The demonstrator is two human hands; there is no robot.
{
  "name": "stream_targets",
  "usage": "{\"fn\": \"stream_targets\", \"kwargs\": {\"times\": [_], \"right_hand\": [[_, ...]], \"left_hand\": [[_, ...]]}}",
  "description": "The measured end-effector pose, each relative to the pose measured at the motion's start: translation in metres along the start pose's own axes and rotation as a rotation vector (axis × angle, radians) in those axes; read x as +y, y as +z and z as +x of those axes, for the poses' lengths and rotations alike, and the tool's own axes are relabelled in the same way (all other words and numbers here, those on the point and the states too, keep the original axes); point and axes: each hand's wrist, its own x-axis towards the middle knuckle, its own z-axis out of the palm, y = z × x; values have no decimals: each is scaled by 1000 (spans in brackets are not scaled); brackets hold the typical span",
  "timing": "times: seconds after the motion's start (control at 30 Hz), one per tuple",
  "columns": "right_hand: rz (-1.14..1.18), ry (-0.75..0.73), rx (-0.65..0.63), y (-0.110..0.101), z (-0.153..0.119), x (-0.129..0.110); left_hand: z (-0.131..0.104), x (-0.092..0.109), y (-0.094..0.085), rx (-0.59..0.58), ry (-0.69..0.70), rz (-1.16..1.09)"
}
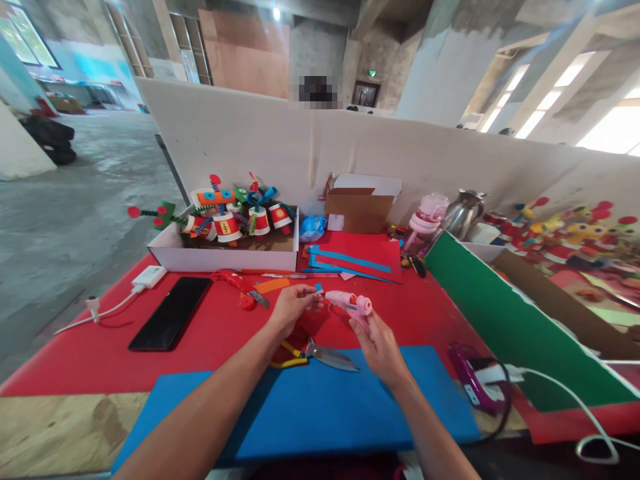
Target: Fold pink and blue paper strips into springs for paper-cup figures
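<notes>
A pink glue gun [345, 301] is gripped by its handle in my right hand [379, 343], its nozzle pointing left. My left hand [295, 307] pinches a small blue paper piece [319, 288] right at the nozzle; whether the two touch I cannot tell. Scissors with yellow handles [325, 355] lie just below, between my forearms, partly over a blue sheet [320, 413]. Left of my left hand are a red cutting tool [240, 285] with a grey blade and an orange paper strip [273, 286].
A white box [225, 259] of paper-cup figures stands at the back left. A black phone [171, 313] lies on the red table cover. Blue strips [350, 259], a pink bottle [425, 217] and a metal jug [463, 212] sit behind. At right are a green panel [510, 320] and a purple device [475, 379] with cables.
</notes>
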Motion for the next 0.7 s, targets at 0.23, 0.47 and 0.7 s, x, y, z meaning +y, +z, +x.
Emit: {"fn": "stream_targets", "kwargs": {"times": [0.23,0.47,0.7], "right_hand": [[-48,-49,15,0,0,-1],[-68,-68,14,1,0,0],[-85,-86,17,-1,0,1]], "left_hand": [[0,-2,0,-3,11,0],[-1,0,1,3,6,10],[-2,1,3,30,-2,-1]]}}
